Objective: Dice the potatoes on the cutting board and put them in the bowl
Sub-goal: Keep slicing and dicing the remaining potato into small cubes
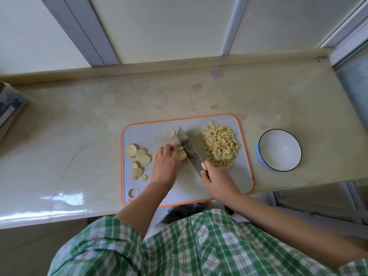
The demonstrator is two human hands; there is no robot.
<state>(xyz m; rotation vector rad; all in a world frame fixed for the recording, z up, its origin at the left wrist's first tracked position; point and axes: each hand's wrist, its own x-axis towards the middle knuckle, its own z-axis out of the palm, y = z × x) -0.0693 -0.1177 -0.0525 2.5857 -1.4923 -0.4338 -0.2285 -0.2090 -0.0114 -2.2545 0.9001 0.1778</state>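
Observation:
A grey cutting board (225, 182) with an orange rim lies on the counter. My left hand (165, 166) presses curled fingers onto a stack of potato slices (182, 155) at the board's middle. My right hand (217, 182) grips the handle of a cleaver (189, 149), whose blade stands just right of that stack. Several round potato slices (139, 156) lie at the board's left. One curved piece (170, 134) sits near the blade tip. A heap of diced potato (220, 144) fills the board's right side. A white bowl (279, 150) with a blue outside stands empty to the right of the board.
The beige counter (79, 126) runs left and right, its front edge close to my body. A dark box (10, 108) sits at the far left. A window frame (171, 26) rises behind the counter. The counter ends just right of the bowl.

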